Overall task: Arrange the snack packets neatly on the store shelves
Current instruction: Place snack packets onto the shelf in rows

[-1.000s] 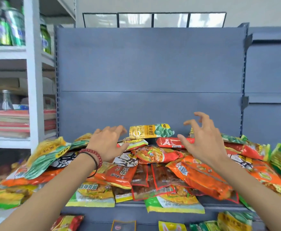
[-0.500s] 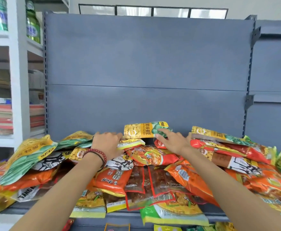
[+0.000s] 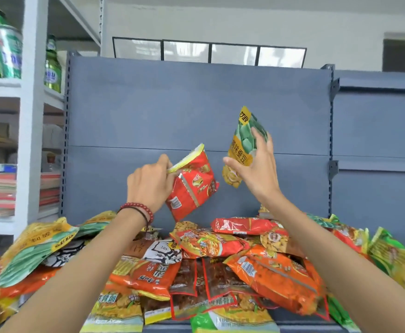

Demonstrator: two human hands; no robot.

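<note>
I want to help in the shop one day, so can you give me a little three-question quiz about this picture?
1. True or false: the left hand holds a red packet.
2. The right hand grips a tall packet. Its colours? A blue and white, B yellow and green, C black and pink.
3. Fill in: the red bead bracelet is on the ____ wrist.

Key: 1 true; 2 B; 3 left.

- Bright, even daylight; 4 pale window panes [image 3: 208, 52] glow above the grey shelf back panel [image 3: 148, 111].
- Shadows are soft and faint.
- Green cans [image 3: 2, 46] at far left look smeared.
- Slight motion blur softens the right hand [image 3: 256, 171] and its yellow-green packet [image 3: 241, 143].
- Wide-angle stretch warps packets [image 3: 35, 246] at lower corners.
</note>
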